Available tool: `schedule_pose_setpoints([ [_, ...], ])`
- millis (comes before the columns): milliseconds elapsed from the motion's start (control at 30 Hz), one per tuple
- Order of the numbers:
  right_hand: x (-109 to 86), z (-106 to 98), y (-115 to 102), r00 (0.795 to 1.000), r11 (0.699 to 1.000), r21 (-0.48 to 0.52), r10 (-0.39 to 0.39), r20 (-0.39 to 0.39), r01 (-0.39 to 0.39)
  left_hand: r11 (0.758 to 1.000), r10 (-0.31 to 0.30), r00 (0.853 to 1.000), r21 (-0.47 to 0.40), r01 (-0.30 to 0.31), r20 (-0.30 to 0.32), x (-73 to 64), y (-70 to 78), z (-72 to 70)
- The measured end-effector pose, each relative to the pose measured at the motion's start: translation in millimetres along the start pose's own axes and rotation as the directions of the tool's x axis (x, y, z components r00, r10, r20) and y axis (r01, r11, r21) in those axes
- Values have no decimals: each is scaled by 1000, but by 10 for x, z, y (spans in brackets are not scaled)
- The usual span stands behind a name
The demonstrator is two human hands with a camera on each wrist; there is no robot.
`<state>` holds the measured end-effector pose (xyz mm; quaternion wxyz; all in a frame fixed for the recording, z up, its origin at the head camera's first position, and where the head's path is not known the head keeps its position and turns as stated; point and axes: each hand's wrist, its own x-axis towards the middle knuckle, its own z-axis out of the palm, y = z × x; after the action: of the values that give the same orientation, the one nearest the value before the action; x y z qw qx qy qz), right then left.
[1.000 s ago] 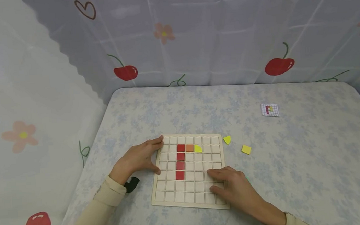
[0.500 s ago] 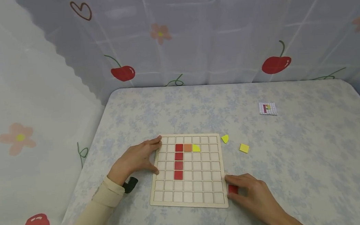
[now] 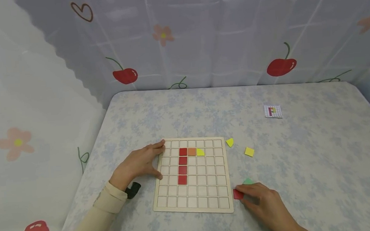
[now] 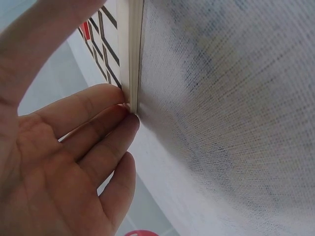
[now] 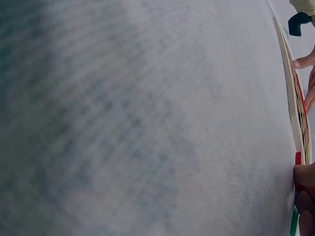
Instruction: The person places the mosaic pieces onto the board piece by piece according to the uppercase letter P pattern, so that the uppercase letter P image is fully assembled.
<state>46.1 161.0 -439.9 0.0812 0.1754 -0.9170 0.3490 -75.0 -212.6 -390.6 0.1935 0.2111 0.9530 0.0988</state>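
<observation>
Slid R hand (image 3: 265, 204) slightly nearer, pinching red tile (image 3: 238, 194); resting L hand (image 3: 136, 166), relaxed, on board (image 3: 192, 202); keep tile lvl.

The left sleeve (image 3: 94, 221) is pale cream, plain and matte, loose-fitting with soft creases, and ends in a wide turned-back cuff (image 3: 112, 196). On the cuff's left edge sits a small greyish mark, too tiny to make out. A black, bent piece (image 3: 133, 190) with rounded ends juts out to the right of the cuff; the right wrist view shows its hooked outline. Both the left hand (image 3: 139, 164) and right hand (image 3: 266, 202) are bare, with slim, round-tipped fingers (image 4: 108, 147).
</observation>
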Motion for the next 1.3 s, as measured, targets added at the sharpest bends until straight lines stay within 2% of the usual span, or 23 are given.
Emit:
schedule_pose_setpoints([
  [333,19,0,-10,1000,1000,15,-10,-8,10,1000,9,1000,-5,-9,1,-10,-3,-11],
  [567,128,31,-99,999,994,103,-44,-2,44,1000,7,1000,2,-7,-5,-5,-13,-6],
  [733,219,137,-198,996,981,177,-83,37,75,1000,5,1000,9,-5,0,-8,-8,-4],
  [933,382,329,-338,978,956,248,-186,91,159,1000,5,1000,17,-5,1,-1,-2,-8],
  [1100,566,509,-478,961,948,252,-236,142,196,1000,-5,1000,13,5,3,14,-6,-6],
  [1300,705,646,-690,946,963,207,-220,240,171,1000,-15,1000,7,15,10,20,-5,6],
])
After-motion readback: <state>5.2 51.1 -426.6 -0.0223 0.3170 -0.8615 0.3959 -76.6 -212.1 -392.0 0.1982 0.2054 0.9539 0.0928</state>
